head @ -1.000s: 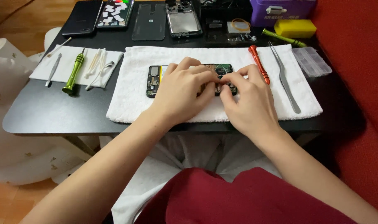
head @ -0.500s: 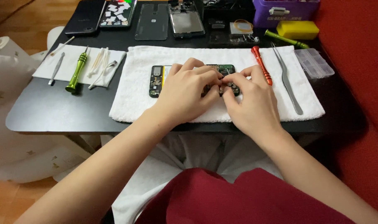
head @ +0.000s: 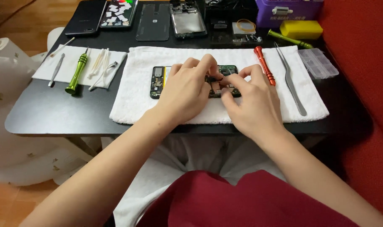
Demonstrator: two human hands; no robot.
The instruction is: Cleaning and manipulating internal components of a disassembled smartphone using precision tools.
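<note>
An opened phone (head: 159, 81) with its green circuit board showing lies on a white towel (head: 132, 105) on the black table. My left hand (head: 184, 94) rests over the phone's middle, its fingertips pinching at a small part on the board. My right hand (head: 251, 103) meets it from the right, its fingertips on the same spot. The hands hide most of the phone; whether a loose part sits between the fingers cannot be made out.
A red screwdriver (head: 264, 65) and metal tweezers (head: 290, 80) lie on the towel to the right. A green screwdriver (head: 76, 74), tweezers and swabs sit on a cloth at left. Phones, a back cover, a clear parts box (head: 317, 63), a yellow block and a purple box line the far edge.
Both hands stayed on the phone; the fingertips shifted slightly over the board. The view drifted a little.
</note>
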